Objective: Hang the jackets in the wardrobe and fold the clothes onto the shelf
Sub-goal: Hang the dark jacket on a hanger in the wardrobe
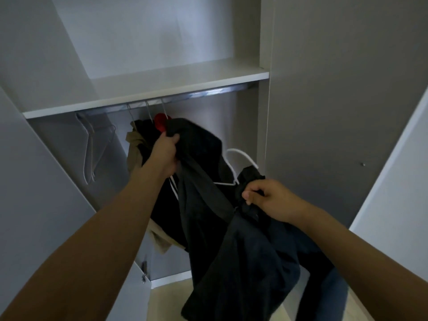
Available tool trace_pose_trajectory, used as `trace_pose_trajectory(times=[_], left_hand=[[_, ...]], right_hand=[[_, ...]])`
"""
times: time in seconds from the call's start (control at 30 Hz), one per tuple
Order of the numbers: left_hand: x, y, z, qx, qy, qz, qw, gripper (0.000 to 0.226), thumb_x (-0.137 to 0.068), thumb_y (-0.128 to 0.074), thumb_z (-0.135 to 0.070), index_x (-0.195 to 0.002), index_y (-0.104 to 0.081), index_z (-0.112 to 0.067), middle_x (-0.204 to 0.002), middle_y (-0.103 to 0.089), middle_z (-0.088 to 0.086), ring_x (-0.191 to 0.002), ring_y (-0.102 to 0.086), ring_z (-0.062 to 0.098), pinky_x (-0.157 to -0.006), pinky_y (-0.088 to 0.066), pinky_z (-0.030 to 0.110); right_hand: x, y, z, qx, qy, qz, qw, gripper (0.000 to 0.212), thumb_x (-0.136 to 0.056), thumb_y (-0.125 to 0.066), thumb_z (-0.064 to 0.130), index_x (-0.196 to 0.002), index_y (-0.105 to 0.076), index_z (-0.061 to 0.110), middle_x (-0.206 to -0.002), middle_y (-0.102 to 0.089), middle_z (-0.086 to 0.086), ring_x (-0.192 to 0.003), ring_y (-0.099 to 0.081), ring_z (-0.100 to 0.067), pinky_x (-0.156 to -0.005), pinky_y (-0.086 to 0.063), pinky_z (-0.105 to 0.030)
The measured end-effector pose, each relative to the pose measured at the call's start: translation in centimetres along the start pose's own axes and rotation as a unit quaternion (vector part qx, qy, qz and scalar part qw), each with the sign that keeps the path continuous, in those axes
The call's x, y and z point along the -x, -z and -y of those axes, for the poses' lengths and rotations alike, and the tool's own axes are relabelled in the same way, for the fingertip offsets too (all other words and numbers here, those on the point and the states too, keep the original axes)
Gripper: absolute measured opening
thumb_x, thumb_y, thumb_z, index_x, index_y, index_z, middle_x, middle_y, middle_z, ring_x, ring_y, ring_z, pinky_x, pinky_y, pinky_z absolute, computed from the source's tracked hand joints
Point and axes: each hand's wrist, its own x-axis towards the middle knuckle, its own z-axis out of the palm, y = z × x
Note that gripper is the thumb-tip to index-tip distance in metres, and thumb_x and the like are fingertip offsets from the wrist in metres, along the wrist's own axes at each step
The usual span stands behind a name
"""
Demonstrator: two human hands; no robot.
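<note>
Dark jacket (pixel 208 205) stretched between both hands — gripped.

Two hands (pixel 165 154), one dark jacket (pixel 231 239), one shelf (pixel 162 89), one rail (pixel 208 92)

Dim, bluish, soft light, glare on the hanging rail (pixel 208 92), wide-angle bending at edges, slight overall blur.

Matt dark cloth jacket (pixel 208 223), glossy metal rail (pixel 208 91), smooth white shelf (pixel 162 89)
</note>
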Motion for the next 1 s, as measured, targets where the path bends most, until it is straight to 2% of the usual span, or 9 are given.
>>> trace_pose_trajectory(times=[0.1, 0.2, 0.37, 0.5, 0.6, 0.67, 0.73, 0.87, 1.0], left_hand=[[3.2, -2.2, 1.4, -0.138, -0.03, 0.134, 0.981, 0.027, -0.1, -0.045, -0.006, -0.125, -0.057, -0.008, -0.11, -0.067, 0.009, -0.093, -0.067, 0.019, -0.081, -0.056, 0.027], [4.5, -3.0, 3.8, -0.417, -0.09, 0.177, 0.887, 0.023, -0.097, -0.055, -0.019, -0.113, -0.066, -0.007, -0.112, -0.059, 0.015, -0.091, -0.062, 0.019, -0.086, -0.048, 0.017], [5.3, -2.6, 5.9, -0.343, 0.006, 0.279, 0.897, 0.053, -0.097, -0.049, -0.008, -0.142, -0.045, -0.038, -0.129, -0.053, -0.002, -0.117, -0.052, 0.015, -0.104, -0.039, 0.027], [6.3, -0.9, 8.6, -0.35, -0.08, 0.214, 0.909, 0.085, -0.07, -0.065, -0.022, -0.144, -0.029, -0.044, -0.145, -0.027, -0.009, -0.132, -0.034, 0.009, -0.11, -0.034, 0.029], [5.7, -0.2, 10.4, -0.21, -0.022, 0.148, 0.966, 0.091, -0.069, -0.072, -0.022, -0.14, -0.021, -0.048, -0.14, -0.037, -0.008, -0.123, -0.048, 0.011, -0.096, -0.047, 0.03], [3.4, -0.6, 10.4, 0.003, 0.097, 0.033, 0.995, 0.068, -0.081, -0.07, -0.017, -0.138, -0.034, -0.031, -0.13, -0.048, 0.002, -0.111, -0.058, 0.023, -0.08, -0.054, 0.033], [1.2, -1.2, 9.6, 0.087, 0.166, -0.044, 0.981, 0.032, -0.088, -0.065, -0.019, -0.117, -0.053, -0.014, -0.119, -0.053, 0.01, -0.104, -0.059, 0.027, -0.072, -0.054, 0.034], [-0.8, -1.5, 9.5, -0.049, 0.2, -0.04, 0.978, 0.027, -0.086, -0.068, -0.024, -0.109, -0.061, -0.012, -0.105, -0.063, 0.011, -0.093, -0.061, 0.022, -0.065, -0.052, 0.031], [-2.3, -1.2, 10.3, -0.14, 0.201, -0.086, 0.966, 0.01, -0.095, -0.049, -0.004, -0.086, -0.053, -0.008, -0.074, -0.051, 0.007, -0.062, -0.047, 0.015, -0.059, -0.044, 0.027]], right_hand=[[0.0, 0.4, -1.1, -0.05, -0.055, -0.042, 0.996, 0.035, -0.098, -0.054, 0.021, -0.063, -0.055, 0.017, -0.052, -0.049, 0.012, -0.051, -0.043, 0.002, -0.055, -0.036, -0.015], [0.0, 0.9, -1.1, -0.114, -0.085, -0.083, 0.986, 0.033, -0.098, -0.054, 0.024, -0.067, -0.058, 0.013, -0.055, -0.053, 0.011, -0.057, -0.046, -0.004, -0.057, -0.037, -0.014], [-0.4, 0.6, 0.4, -0.26, -0.101, -0.111, 0.954, 0.031, -0.098, -0.055, 0.024, -0.069, -0.059, 0.011, -0.078, -0.052, -0.013, -0.078, -0.046, -0.021, -0.075, -0.036, -0.033], [-0.5, 0.8, 0.5, -0.299, -0.107, -0.139, 0.938, 0.033, -0.098, -0.056, 0.022, -0.066, -0.059, 0.012, -0.074, -0.055, -0.012, -0.077, -0.051, -0.023, -0.075, -0.043, -0.034], [-0.6, 0.7, 0.4, -0.305, -0.1, -0.141, 0.936, 0.034, -0.097, -0.056, 0.023, -0.064, -0.06, 0.014, -0.07, -0.056, -0.008, -0.074, -0.051, -0.021, -0.074, -0.044, -0.032], [-0.8, 0.4, 0.5, -0.294, -0.101, -0.132, 0.941, 0.034, -0.097, -0.056, 0.024, -0.065, -0.059, 0.014, -0.071, -0.054, -0.01, -0.072, -0.048, -0.021, -0.073, -0.042, -0.032], [-0.7, 0.2, 0.7, -0.272, -0.105, -0.116, 0.949, 0.033, -0.097, -0.057, 0.026, -0.066, -0.06, 0.014, -0.073, -0.055, -0.011, -0.073, -0.049, -0.022, -0.073, -0.041, -0.031], [0.0, 0.0, 0.7, -0.239, -0.122, -0.092, 0.959, 0.032, -0.096, -0.058, 0.028, -0.067, -0.063, 0.015, -0.073, -0.061, -0.008, -0.073, -0.054, -0.019, -0.072, -0.046, -0.029], [1.2, -0.2, 0.2, -0.228, -0.135, -0.061, 0.962, 0.033, -0.095, -0.059, 0.029, -0.065, -0.063, 0.017, -0.061, -0.06, 0.005, -0.061, -0.054, -0.007, -0.056, -0.044, -0.013]])
